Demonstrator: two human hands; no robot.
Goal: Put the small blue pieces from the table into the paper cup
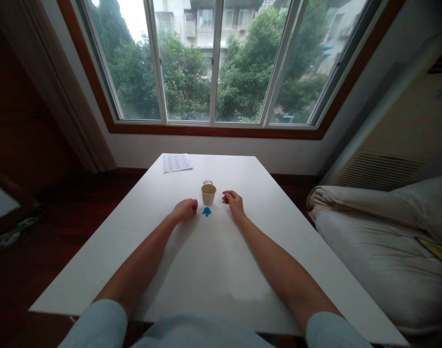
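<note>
My left hand (185, 210) rests at the white table (206, 270), its fingers curled in and narrow; I cannot tell whether anything is pinched inside them. My right hand (233, 203) is across from it, fingers loosely bent and slightly parted, with nothing that I can see in them. Between my hands a small blue cluster (206, 211) lies on the tabletop, nearer my left; its exact shape is too small to make out. Just beyond it the paper cup (208, 195) stands upright, mouth up, touching neither hand. A thin dark loop (208, 182) shows right behind the cup. Farther off, printed sheets (177, 163) lie flat near the table's far left corner. Past that edge is the wide window (212, 63), with trees outside, a curtain (61, 87) to the left and a pale cushioned seat (362, 241) to the right.
</note>
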